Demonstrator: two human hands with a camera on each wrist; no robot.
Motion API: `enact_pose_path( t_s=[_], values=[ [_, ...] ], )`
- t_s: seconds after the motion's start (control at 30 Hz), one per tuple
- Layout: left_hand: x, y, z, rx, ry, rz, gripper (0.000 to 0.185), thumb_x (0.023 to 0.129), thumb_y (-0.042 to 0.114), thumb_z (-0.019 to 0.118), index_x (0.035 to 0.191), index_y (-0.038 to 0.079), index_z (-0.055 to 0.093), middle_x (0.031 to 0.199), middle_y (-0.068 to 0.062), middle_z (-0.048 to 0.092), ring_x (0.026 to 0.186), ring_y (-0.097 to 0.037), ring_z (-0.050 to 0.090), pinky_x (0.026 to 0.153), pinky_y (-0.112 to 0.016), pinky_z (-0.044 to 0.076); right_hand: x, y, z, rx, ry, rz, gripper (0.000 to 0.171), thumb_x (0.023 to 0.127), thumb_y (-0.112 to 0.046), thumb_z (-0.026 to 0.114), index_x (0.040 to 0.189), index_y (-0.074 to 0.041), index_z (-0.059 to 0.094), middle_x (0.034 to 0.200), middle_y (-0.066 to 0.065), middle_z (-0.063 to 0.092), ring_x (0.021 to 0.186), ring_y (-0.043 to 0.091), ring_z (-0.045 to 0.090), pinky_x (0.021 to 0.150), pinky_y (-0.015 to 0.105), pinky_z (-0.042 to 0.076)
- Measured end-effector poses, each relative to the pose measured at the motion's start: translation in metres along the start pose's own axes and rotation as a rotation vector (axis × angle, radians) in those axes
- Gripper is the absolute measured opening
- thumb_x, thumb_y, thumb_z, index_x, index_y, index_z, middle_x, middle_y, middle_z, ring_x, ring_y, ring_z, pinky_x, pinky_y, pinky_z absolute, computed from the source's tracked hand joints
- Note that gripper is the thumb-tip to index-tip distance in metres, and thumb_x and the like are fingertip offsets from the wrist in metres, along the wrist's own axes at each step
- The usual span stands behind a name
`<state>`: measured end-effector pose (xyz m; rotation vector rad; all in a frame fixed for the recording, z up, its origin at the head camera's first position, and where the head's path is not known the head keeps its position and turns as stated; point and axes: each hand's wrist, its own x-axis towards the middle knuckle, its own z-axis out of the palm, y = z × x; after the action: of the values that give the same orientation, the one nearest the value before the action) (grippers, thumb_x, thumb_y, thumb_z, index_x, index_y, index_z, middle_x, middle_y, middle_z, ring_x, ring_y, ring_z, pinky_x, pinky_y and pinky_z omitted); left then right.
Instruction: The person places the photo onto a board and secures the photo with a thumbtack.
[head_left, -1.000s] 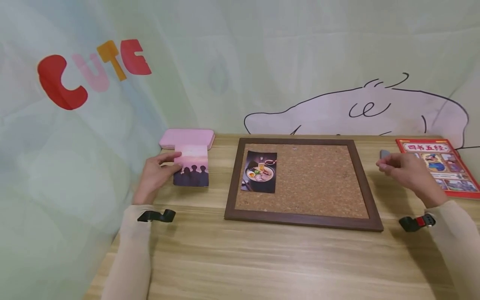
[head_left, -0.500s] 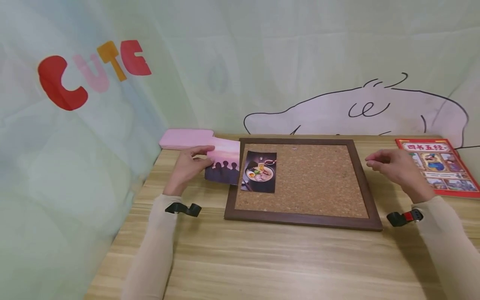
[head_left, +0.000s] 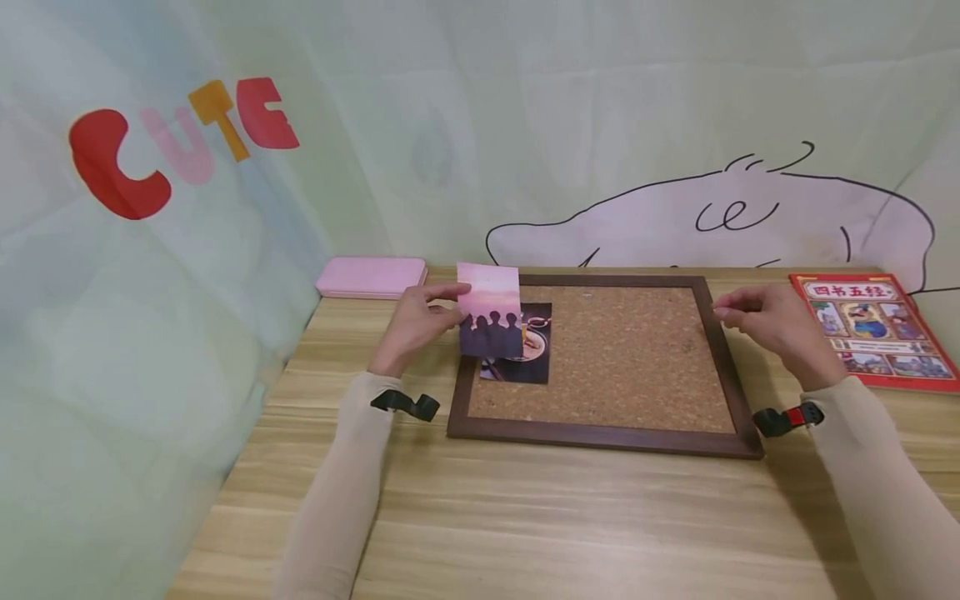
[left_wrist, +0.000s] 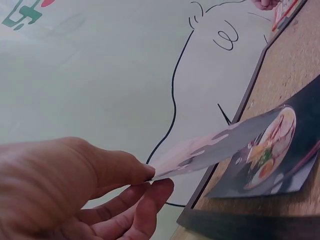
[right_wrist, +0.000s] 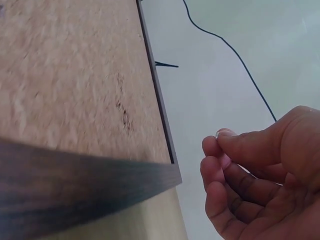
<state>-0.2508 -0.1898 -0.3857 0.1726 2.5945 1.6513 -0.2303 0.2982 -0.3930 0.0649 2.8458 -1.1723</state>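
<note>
My left hand [head_left: 426,323] pinches the left edge of a photo print [head_left: 491,292] with a pink sunset sky and dark silhouettes. In the left wrist view, the thumb and fingertips hold its edge, and the print tilts out over the corkboard [head_left: 630,358]. It partly covers a ramen photo [head_left: 538,367] lying on the board's left side. My right hand [head_left: 768,321] is at the board's right frame, thumb and index finger pinched together. A small clear thing [right_wrist: 217,134] shows at their tips, mostly hidden; I cannot tell its kind.
A pink case [head_left: 371,277] lies at the back left of the wooden table [head_left: 525,517]. To the right, partly behind the right hand, is a red illustrated book [head_left: 888,329]. A printed fabric backdrop [head_left: 600,125] rises behind and to the left.
My left hand has carried the sunset photo rightward from in front of the pink case to over the board's left side. My right hand has moved left toward the frame, still pinched.
</note>
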Motion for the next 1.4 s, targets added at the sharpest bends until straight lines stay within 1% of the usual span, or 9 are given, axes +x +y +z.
enact_pose_path(
  t_s=[0.27,0.53,0.7,0.87,1.0,1.1,1.23,1.3,1.4],
  values=[
    [0.009,0.009,0.025,0.016,-0.052,0.006,0.038,0.087,0.009,0.071,0.125,0.014,0.072,0.123,-0.009,0.069,0.076,-0.028,0.066,0.067,-0.025,0.05,0.003,-0.012,0.006,0.063,-0.025,0.046,0.045,0.097,-0.042,0.064,0.122,-0.005,0.065,0.116,0.015,0.064,0.101,0.028,0.051,0.079,0.036,0.042],
    [0.014,0.019,0.054,0.084,-0.081,0.059,0.037,0.087,0.007,0.071,0.124,0.012,0.072,0.108,-0.012,0.071,0.063,-0.023,0.062,0.057,-0.024,0.046,0.009,-0.025,0.011,0.111,-0.016,-0.016,0.036,0.097,-0.031,0.066,0.118,-0.001,0.066,0.103,0.009,0.071,0.093,0.025,0.06,0.08,0.037,0.049],
    [0.016,0.027,0.072,0.007,-0.126,0.088,0.038,0.087,0.002,0.069,0.124,0.007,0.07,0.097,-0.018,0.074,0.075,-0.035,0.072,0.062,-0.036,0.055,0.011,-0.03,0.014,0.136,-0.014,-0.035,0.033,0.098,-0.027,0.067,0.116,0.0,0.067,0.104,0.014,0.072,0.093,0.028,0.063,0.077,0.034,0.053],
    [0.019,0.032,0.089,-0.016,-0.146,0.112,0.038,0.086,0.001,0.069,0.123,0.007,0.071,0.1,-0.012,0.075,0.072,-0.027,0.072,0.064,-0.038,0.057,0.011,-0.034,0.014,0.154,-0.023,-0.03,0.036,0.097,-0.03,0.067,0.116,0.0,0.067,0.105,0.015,0.07,0.095,0.03,0.061,0.077,0.035,0.052],
    [0.019,0.035,0.101,-0.116,-0.228,0.047,0.04,0.089,0.0,0.065,0.128,0.01,0.068,0.067,-0.01,0.061,0.051,-0.028,0.05,0.046,-0.036,0.04,0.012,-0.036,0.013,0.164,-0.036,-0.023,0.037,0.097,-0.032,0.067,0.117,-0.001,0.067,0.103,0.012,0.071,0.097,0.031,0.06,0.078,0.037,0.051],
    [0.018,0.038,0.109,-0.193,-0.294,-0.012,0.041,0.092,0.0,0.062,0.132,0.012,0.063,0.055,-0.009,0.046,0.046,-0.025,0.032,0.043,-0.039,0.026,0.013,-0.037,0.012,0.165,-0.041,-0.025,0.037,0.097,-0.031,0.067,0.117,0.0,0.067,0.1,0.01,0.072,0.096,0.032,0.059,0.077,0.038,0.05],
    [0.021,0.042,0.121,-0.167,-0.304,-0.005,0.041,0.093,0.001,0.063,0.132,0.013,0.064,0.062,-0.014,0.056,0.04,-0.013,0.026,0.038,-0.031,0.022,0.014,-0.037,0.012,0.166,-0.039,-0.022,0.036,0.097,-0.03,0.067,0.117,0.0,0.067,0.098,0.009,0.071,0.094,0.032,0.059,0.074,0.037,0.05],
    [0.023,0.045,0.128,-0.119,-0.285,0.029,0.04,0.092,0.001,0.065,0.13,0.012,0.066,0.076,-0.016,0.065,0.04,-0.012,0.033,0.037,-0.028,0.025,0.014,-0.038,0.013,0.168,-0.037,-0.011,0.036,0.097,-0.03,0.067,0.117,0.0,0.067,0.099,0.009,0.071,0.094,0.032,0.059,0.074,0.037,0.05],
    [0.025,0.048,0.138,-0.051,-0.257,0.079,0.039,0.09,0.0,0.068,0.128,0.009,0.068,0.101,-0.013,0.071,0.051,-0.014,0.054,0.043,-0.024,0.041,0.014,-0.038,0.014,0.166,-0.035,-0.001,0.036,0.097,-0.03,0.067,0.118,-0.001,0.067,0.101,0.007,0.071,0.096,0.032,0.058,0.076,0.038,0.05]
  ],
)
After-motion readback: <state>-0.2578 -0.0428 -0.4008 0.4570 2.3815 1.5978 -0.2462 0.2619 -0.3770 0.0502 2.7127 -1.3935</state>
